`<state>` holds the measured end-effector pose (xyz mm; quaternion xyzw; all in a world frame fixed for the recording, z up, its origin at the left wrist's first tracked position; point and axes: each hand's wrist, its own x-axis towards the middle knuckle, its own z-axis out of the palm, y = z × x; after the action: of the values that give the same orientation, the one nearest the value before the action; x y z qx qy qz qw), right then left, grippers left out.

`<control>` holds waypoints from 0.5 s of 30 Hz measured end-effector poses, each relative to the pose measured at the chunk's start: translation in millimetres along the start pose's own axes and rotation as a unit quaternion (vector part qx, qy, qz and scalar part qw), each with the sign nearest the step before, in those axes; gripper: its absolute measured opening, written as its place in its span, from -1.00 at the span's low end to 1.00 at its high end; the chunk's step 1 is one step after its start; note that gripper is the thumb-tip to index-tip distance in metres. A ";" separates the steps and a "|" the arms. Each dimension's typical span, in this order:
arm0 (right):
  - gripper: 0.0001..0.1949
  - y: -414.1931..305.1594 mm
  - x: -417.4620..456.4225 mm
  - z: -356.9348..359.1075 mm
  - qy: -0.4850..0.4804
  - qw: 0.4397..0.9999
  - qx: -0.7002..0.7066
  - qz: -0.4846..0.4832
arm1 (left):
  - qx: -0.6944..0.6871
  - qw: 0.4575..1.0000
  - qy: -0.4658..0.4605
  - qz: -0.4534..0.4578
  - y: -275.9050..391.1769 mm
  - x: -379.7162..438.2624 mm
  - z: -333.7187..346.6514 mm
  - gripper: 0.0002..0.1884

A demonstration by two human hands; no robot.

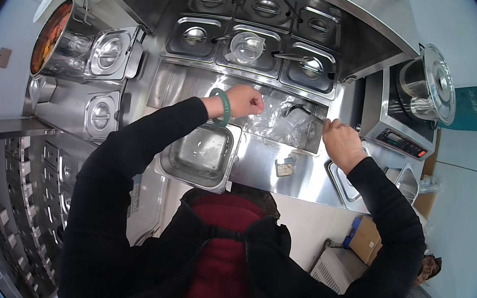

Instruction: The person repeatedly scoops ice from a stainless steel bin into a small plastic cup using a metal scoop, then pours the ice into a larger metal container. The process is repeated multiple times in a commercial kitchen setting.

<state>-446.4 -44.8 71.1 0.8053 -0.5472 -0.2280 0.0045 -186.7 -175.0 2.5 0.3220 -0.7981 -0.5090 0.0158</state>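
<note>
A recessed stainless steel well (pixel 175 82) with ice or clear wet matter (pixel 284 125) in it lies before me. My right hand (pixel 341 142) grips the handle of a dark-headed ladle or scoop (pixel 298 110), whose head rests over the well's right part. My left hand (pixel 244 101), with a green band (pixel 225 107) round the wrist, is curled above the middle of the well; whether it holds something small cannot be told. Below that wrist, a deep steel pan (pixel 199 153) with a wet inside stands at the counter's front edge.
Lidded steel pans (pixel 193 37) line the back, with a clear plastic jug (pixel 247 47) on one. At right are an induction cooker (pixel 402 141) and a lidded pot (pixel 432 84). A large pot (pixel 54 41) stands left. A small labelled packet (pixel 284 168) lies in front.
</note>
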 end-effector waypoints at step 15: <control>-0.90 21.9 -5.4 -10.0 -0.050 0.994 0.093 0.017 | 0.299 0.944 -0.119 -0.071 15.8 118.5 75.9 -0.55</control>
<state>-463.6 -51.2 87.7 0.7804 -0.5795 -0.2154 -0.0939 -315.2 -172.7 -56.9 0.3049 -0.8849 -0.2810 -0.2123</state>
